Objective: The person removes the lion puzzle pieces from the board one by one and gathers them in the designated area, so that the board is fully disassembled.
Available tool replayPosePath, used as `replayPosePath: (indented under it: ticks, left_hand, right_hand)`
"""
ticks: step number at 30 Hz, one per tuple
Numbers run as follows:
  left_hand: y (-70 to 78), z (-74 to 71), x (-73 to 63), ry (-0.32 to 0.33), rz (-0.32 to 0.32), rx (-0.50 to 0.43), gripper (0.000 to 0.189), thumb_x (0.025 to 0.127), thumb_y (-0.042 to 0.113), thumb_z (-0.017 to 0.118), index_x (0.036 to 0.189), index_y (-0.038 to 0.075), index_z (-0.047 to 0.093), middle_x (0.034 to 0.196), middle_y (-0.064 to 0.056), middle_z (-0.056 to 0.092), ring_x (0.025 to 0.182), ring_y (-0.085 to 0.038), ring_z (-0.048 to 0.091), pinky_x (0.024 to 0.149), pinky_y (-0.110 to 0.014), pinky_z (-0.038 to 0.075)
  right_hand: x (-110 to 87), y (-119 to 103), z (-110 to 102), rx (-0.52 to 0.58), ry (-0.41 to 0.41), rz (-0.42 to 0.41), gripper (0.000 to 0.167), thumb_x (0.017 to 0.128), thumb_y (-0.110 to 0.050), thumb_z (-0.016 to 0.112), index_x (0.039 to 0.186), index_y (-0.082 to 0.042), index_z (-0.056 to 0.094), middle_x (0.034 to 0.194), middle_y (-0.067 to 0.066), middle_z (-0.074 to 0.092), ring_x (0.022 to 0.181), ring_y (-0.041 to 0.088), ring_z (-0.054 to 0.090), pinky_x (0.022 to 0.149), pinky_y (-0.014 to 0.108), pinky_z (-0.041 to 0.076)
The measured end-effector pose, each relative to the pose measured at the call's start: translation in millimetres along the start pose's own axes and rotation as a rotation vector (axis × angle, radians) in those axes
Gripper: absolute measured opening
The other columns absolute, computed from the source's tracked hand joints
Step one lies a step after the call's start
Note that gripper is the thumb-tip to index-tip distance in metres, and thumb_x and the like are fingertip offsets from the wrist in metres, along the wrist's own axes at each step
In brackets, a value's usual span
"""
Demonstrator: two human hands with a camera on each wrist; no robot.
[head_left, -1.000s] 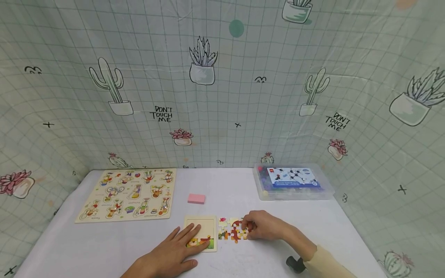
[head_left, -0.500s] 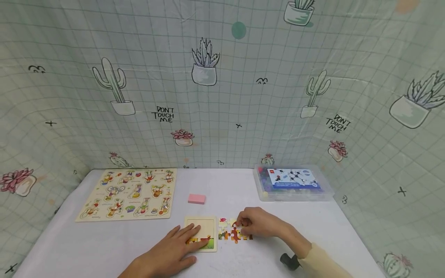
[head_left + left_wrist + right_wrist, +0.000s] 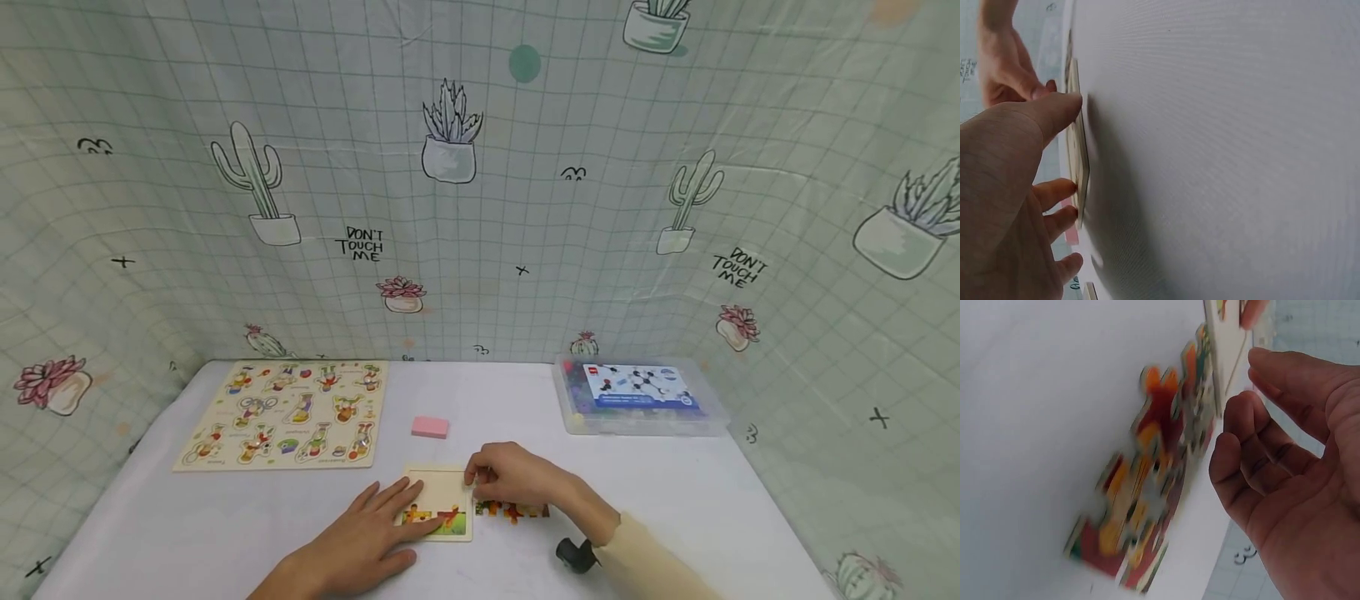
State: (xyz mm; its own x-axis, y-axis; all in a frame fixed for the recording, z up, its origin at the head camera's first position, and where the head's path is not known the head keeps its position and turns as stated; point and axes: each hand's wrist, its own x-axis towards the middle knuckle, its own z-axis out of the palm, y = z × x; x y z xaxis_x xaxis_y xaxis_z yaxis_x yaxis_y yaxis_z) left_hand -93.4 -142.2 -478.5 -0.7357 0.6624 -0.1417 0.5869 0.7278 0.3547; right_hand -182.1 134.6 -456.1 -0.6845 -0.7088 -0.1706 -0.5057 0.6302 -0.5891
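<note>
A small square wooden puzzle tray (image 3: pixel 442 478) lies on the table, with picture pieces (image 3: pixel 452 521) along its near edge. My left hand (image 3: pixel 371 533) rests on it, fingers spread and straight over its left side. In the right wrist view, several loose jigsaw pieces (image 3: pixel 1163 412) lie together just right of the tray. My right hand (image 3: pixel 517 477) is over their far side, fingers curled and fingertips at the tray's right edge. Its thumb (image 3: pixel 1291 372) and forefinger lie close together; I cannot tell whether a piece is between them.
A pink block (image 3: pixel 430 427) lies beyond the tray. A wooden board of figure pieces (image 3: pixel 225 417) is at the back left, a clear plastic box (image 3: pixel 570 425) with a blue and white label at the back right. A black object (image 3: pixel 576 554) is by the right wrist. Patterned cloth (image 3: pixel 480 208) hangs behind.
My right hand has moved left from the right end of the loose pieces to the tray's right edge. My left hand stays on the tray. The head view has shifted slightly.
</note>
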Motion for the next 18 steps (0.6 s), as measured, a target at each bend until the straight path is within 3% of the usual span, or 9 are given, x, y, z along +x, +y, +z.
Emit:
replayPosePath:
  ticks: [9, 18]
  left_hand:
    - [-1.4, 0.4, -3.4, 0.0, -0.01, 0.02, 0.049, 0.102, 0.046, 0.053, 0.15, 0.043, 0.044, 0.164, -0.009, 0.031, 0.151, -0.032, 0.026, 0.114, -0.066, 0.024]
    - [-2.3, 2.3, -8.4, -0.012, -0.045, 0.004, 0.048, 0.101, 0.052, 0.051, 0.148, 0.043, 0.048, 0.161, -0.008, 0.035, 0.149, -0.032, 0.03, 0.112, -0.067, 0.025]
  right_hand:
    - [24.6, -22.0, 19.7, -0.054, -0.04, -0.083, 0.012, 0.094, -0.021, 0.072, 0.106, -0.02, 0.075, 0.084, -0.016, 0.056, 0.073, -0.002, 0.052, 0.069, 0.017, 0.046]
    - [34.2, -33.1, 27.3, -0.115, -0.062, -0.133, 0.02, 0.094, -0.021, 0.071, 0.113, -0.019, 0.076, 0.089, -0.015, 0.059, 0.078, -0.003, 0.052, 0.075, 0.016, 0.045]
